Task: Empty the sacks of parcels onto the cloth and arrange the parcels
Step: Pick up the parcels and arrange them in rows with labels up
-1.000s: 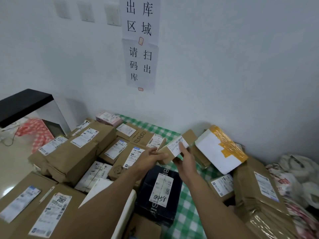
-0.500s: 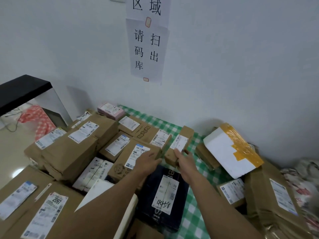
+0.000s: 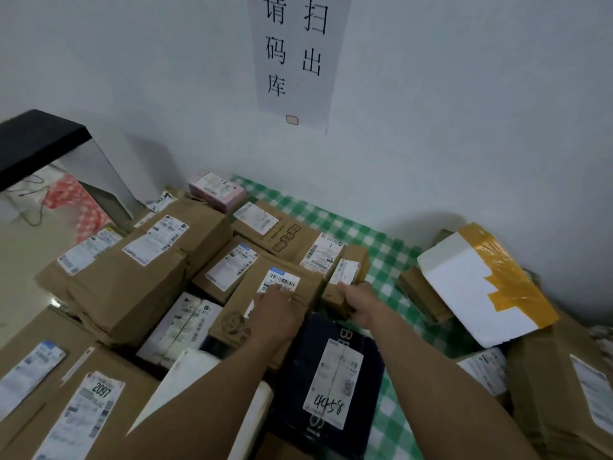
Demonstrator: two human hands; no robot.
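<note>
A small brown box (image 3: 352, 273) with a white label lies on the green checked cloth (image 3: 391, 260), pressed against the row of brown parcels. My right hand (image 3: 360, 302) grips its near end. My left hand (image 3: 277, 313) rests flat on the brown box (image 3: 285, 293) just left of it, fingers on its barcode label. A black parcel (image 3: 328, 380) marked 4458 lies below both hands. Brown paper-wrapped parcels (image 3: 139, 267) and flat cartons fill the cloth on the left.
A white foam box (image 3: 477, 287) with orange tape leans at the right, over brown parcels (image 3: 564, 376). A pink box (image 3: 215, 190) sits by the wall. A black shelf (image 3: 36, 141) stands far left. A paper sign (image 3: 295, 54) hangs on the wall.
The small brown box went from held up in both hands down onto the cloth beside the parcel row. My left hand moved off it onto the neighbouring box.
</note>
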